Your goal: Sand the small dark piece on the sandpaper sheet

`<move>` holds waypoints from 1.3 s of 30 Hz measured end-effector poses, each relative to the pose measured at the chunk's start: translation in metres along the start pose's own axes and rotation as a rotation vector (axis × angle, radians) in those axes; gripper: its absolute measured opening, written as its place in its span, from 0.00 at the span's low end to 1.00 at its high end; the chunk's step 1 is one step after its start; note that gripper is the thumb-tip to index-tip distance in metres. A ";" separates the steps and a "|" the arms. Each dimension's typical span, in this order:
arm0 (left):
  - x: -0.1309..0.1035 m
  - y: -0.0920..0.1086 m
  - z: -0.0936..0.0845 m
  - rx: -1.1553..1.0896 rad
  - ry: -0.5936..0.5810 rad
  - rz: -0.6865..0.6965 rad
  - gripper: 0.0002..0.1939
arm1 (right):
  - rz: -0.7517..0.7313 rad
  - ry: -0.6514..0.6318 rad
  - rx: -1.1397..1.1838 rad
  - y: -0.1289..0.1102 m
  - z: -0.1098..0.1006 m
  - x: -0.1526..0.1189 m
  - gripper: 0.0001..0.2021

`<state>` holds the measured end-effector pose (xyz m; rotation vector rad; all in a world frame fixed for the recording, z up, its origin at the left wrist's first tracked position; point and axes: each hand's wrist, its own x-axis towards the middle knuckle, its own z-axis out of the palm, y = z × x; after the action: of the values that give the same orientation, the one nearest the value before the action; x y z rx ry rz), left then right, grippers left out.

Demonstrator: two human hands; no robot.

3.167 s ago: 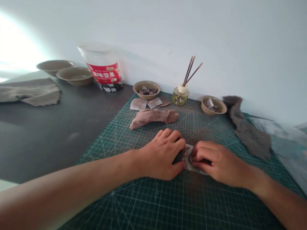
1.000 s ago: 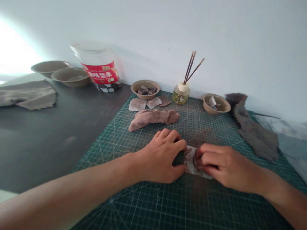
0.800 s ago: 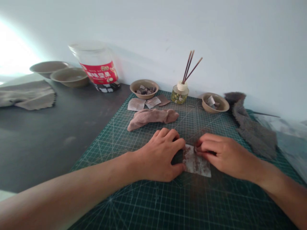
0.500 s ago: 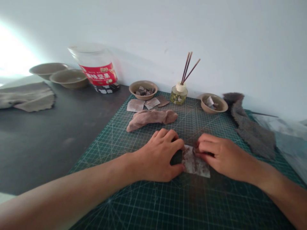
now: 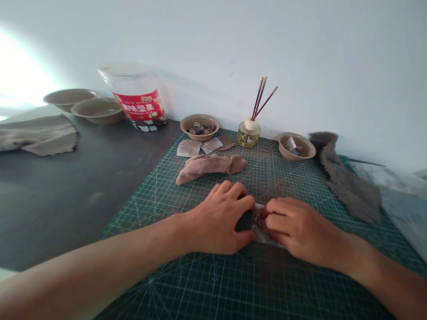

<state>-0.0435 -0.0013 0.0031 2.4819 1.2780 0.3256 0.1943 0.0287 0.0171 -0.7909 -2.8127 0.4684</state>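
Observation:
A small whitish sheet with brown smears [image 5: 267,238], perhaps sandpaper, lies on the green cutting mat [image 5: 233,284]. My left hand [image 5: 222,220] holds down its left edge, thumb at the near corner and bent forefinger at the far one, with a gap between them. Over the sheet's right part, my right hand [image 5: 292,226] has its fingers pinched together and pressed low. What they pinch is hidden now. Behind the hands lies a rolled, dusty pinkish-brown cloth [image 5: 211,166]. Several small sheets [image 5: 189,148], pale and brown, lie beyond it.
A bowl of small dark chips [image 5: 200,121], a reed diffuser [image 5: 248,133] and a bowl with scraps [image 5: 296,146] stand along the wall. Grey cloth [image 5: 353,191] lies right. At left are a plastic tub [image 5: 140,104], two bowls [image 5: 96,110] and another cloth [image 5: 50,133].
My right hand has slid left and slightly nearer across the sheet, covering more of it and closing in on my left hand. My left hand has stayed in place.

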 end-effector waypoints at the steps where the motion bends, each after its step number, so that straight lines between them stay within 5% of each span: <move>1: 0.000 0.000 0.000 0.001 0.001 -0.002 0.19 | 0.041 0.027 0.002 0.000 0.000 0.001 0.09; 6: 0.000 0.001 -0.002 -0.012 -0.004 -0.011 0.19 | 0.031 -0.173 0.179 0.002 -0.006 0.000 0.08; 11: 0.000 0.000 -0.002 -0.021 -0.008 -0.020 0.20 | 0.150 -0.014 0.105 0.008 -0.006 -0.002 0.09; 16: -0.001 0.000 -0.001 -0.020 0.005 -0.014 0.19 | -0.062 -0.105 0.065 0.009 -0.005 0.000 0.09; 19: -0.001 0.001 -0.001 -0.015 0.006 -0.014 0.20 | 0.018 0.007 0.040 0.012 -0.005 0.001 0.09; 24: -0.001 0.001 -0.001 -0.015 0.015 -0.016 0.20 | 0.015 -0.186 0.177 0.012 -0.008 -0.001 0.09; 28: -0.001 0.002 -0.001 -0.016 0.011 -0.017 0.21 | 0.101 -0.039 0.112 0.010 -0.007 -0.002 0.09; 33: 0.000 0.002 -0.002 -0.024 0.013 -0.019 0.20 | 0.008 -0.185 0.192 0.010 -0.004 -0.002 0.10; 37: 0.000 0.002 -0.003 -0.020 0.002 -0.021 0.20 | 0.091 -0.017 0.098 0.010 -0.002 -0.002 0.09; 39: 0.000 0.002 -0.002 -0.018 0.004 -0.026 0.20 | 0.095 -0.078 0.157 0.010 -0.003 -0.002 0.09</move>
<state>-0.0430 -0.0020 0.0061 2.4482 1.3023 0.3352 0.2015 0.0360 0.0163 -0.8932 -2.7746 0.7409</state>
